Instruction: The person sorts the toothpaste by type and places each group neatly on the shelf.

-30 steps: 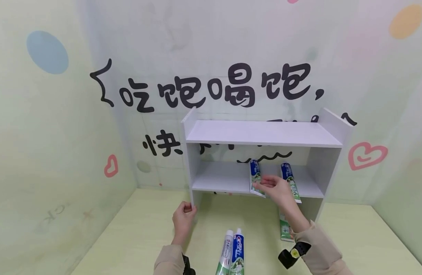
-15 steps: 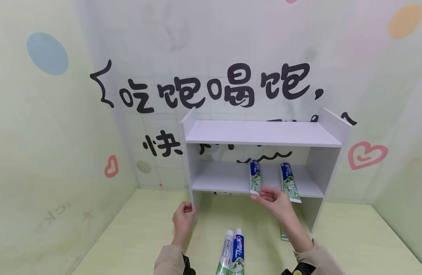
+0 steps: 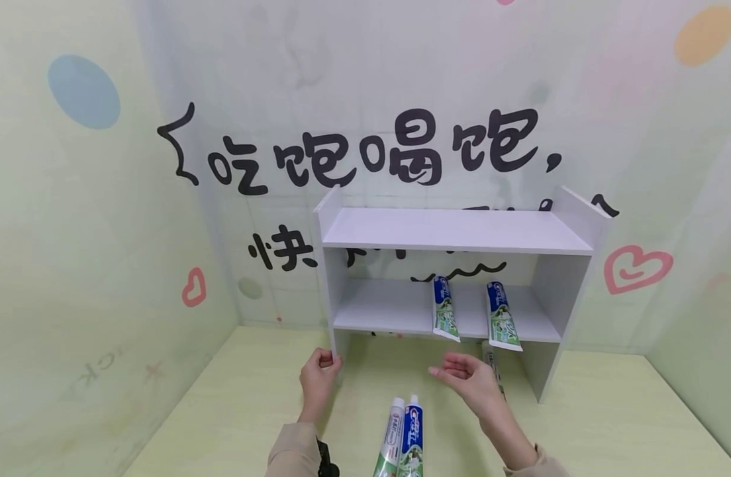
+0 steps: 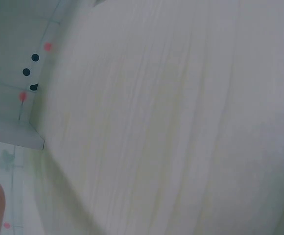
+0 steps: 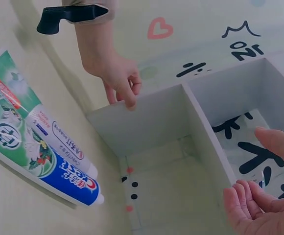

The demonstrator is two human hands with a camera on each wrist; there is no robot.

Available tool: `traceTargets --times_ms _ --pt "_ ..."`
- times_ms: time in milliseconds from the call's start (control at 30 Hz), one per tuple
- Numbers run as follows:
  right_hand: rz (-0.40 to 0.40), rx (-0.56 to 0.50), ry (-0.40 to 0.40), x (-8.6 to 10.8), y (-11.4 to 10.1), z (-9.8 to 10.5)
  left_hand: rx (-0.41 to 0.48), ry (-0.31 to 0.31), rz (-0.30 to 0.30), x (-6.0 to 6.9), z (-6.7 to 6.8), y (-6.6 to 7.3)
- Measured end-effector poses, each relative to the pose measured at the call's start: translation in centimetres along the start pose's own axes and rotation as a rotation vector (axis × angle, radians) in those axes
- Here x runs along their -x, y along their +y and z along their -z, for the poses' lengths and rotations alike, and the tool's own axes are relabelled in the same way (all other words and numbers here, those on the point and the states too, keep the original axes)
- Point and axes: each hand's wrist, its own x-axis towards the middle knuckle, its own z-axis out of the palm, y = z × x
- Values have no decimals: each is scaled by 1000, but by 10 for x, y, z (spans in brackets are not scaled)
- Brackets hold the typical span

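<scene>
My left hand grips the lower left side panel of a white shelf unit; the right wrist view shows its thumb and fingers on the panel edge. Just below the middle shelf, my right hand hangs in the air, fingers loosely bent, holding nothing. Above it, a blue-and-green toothpaste tube lies on the middle shelf, its flat end jutting past the front edge. A similar toothpaste tube lies to its right, also overhanging. The left wrist view shows mostly tabletop and a bit of hand.
Two more tubes, a white-and-green toothpaste tube and a blue-and-green one, lie side by side on the table in front. Partly hidden behind my right hand is another tube under the middle shelf. A patterned wall stands behind.
My right hand has let go of the flat end of the left toothpaste tube on the middle shelf and moved down, away from it. My left hand stays on the panel.
</scene>
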Motion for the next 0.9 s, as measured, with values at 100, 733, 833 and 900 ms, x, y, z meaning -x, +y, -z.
traceTargets --times_ms 100,733,833,900 --pt "-3 15 -12 2 10 -5 1 2 -6 1 0 -1" --pt "-148 109 -117 7 75 -27 -21 15 -2 0 -1 0" --pt "-202 140 -135 7 84 -30 -21 15 6 0 -1 0" --pt "-215 147 -136 8 90 -33 -20 12 3 1 -1 0"
